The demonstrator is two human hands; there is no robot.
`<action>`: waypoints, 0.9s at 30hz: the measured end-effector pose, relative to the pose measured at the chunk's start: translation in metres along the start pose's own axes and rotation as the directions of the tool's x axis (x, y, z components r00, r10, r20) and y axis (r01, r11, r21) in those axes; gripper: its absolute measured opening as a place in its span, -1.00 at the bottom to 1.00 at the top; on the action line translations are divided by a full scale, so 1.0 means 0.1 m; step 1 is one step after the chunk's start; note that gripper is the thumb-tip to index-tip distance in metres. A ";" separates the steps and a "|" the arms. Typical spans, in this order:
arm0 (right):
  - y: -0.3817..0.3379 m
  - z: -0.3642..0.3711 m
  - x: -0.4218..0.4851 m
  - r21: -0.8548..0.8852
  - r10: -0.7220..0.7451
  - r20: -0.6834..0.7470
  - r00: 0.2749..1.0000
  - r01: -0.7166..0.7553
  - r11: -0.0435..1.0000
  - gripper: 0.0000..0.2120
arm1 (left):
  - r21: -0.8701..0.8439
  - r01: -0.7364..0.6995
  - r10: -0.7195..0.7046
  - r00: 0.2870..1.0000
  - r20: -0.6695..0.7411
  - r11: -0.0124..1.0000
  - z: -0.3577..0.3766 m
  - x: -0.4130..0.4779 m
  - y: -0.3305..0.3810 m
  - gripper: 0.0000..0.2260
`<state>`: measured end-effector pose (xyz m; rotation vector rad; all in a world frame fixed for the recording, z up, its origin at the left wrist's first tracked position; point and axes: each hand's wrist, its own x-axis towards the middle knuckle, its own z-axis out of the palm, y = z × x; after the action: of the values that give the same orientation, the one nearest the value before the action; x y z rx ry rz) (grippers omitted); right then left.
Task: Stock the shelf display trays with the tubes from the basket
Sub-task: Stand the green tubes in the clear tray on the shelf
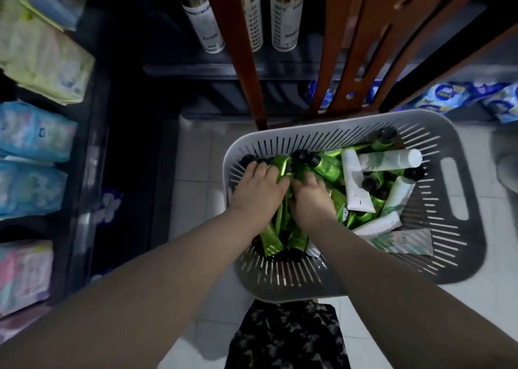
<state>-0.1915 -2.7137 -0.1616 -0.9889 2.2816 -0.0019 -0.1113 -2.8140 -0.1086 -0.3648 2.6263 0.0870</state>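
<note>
Grey slotted basket (pixel 476 228) sits on a tile floor (pixel 196 172), centre-right of frame. It holds a pile of green tubes (pixel 328 167) with black caps, and white tubes (pixel 356 183) lying across its right half. All tubes in view are in the basket.

Both hands are down in the left part of the basket, side by side and almost touching. The left hand (pixel 259 192) lies on top of the green tubes, fingers (pixel 263 169) fairly straight and a little spread, tips reaching the black caps by the basket wall; the thumb is hidden. The right hand (pixel 308 197) has its fingers bent down into the pile, clutching green tubes. There is some motion blur, so how many it holds is unclear.

Dark shelf along the left edge holds soft pastel packs (pixel 36 133). White bottles (pixel 286 18) stand at top centre behind a brown wooden chair (pixel 350 46). Blue packets (pixel 448 94) are at upper right. Dark patterned cloth (pixel 288 338) is at bottom centre.
</note>
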 end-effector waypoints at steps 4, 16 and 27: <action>0.03 -0.16 -0.08 0.196 0.043 -0.130 0.991 -0.017 0.980 -0.61 | 0.073 -0.020 0.016 0.998 0.058 0.997 -0.02 0.05 -0.03 -0.58; 0.37 -0.48 -0.87 0.956 0.468 0.191 0.863 -0.056 -0.286 -0.86 | 0.380 0.003 -0.122 0.949 0.289 0.925 -0.12 0.26 -0.07 -0.58; 0.33 -0.92 -1.18 0.972 0.115 0.155 0.981 -0.131 -0.194 -0.80 | -0.027 0.330 -0.321 0.933 0.163 0.944 -0.88 -0.45 -0.04 -0.66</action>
<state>-0.2047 -2.6347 -0.0309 0.2218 1.4178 -1.5340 -0.1120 -2.8180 -0.0097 -0.7754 2.3770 0.0728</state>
